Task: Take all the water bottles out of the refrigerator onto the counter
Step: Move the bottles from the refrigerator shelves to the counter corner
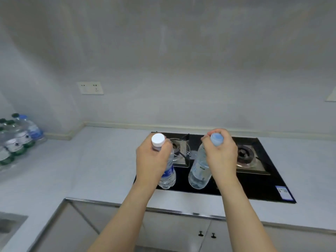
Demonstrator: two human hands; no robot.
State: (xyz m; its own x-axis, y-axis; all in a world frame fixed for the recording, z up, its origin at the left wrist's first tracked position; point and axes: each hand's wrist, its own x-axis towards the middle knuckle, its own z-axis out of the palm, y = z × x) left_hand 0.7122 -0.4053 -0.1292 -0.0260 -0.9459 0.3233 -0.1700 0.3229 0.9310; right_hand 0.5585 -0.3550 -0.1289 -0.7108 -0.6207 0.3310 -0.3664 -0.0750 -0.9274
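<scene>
Both hands are busy above the black stove (269, 180). Her left hand (151, 159) is wrapped round the neck of a white-capped bottle (168, 176) over the stove's left edge, and her right hand (221, 155) is curled round the neck of a blue-capped bottle (199, 171) over the stove's middle. Each bottle hangs tilted, bottom towards the stove's near edge. Far left of the stove, a cluster of bottles (18, 140) stands on the counter (101, 160).
</scene>
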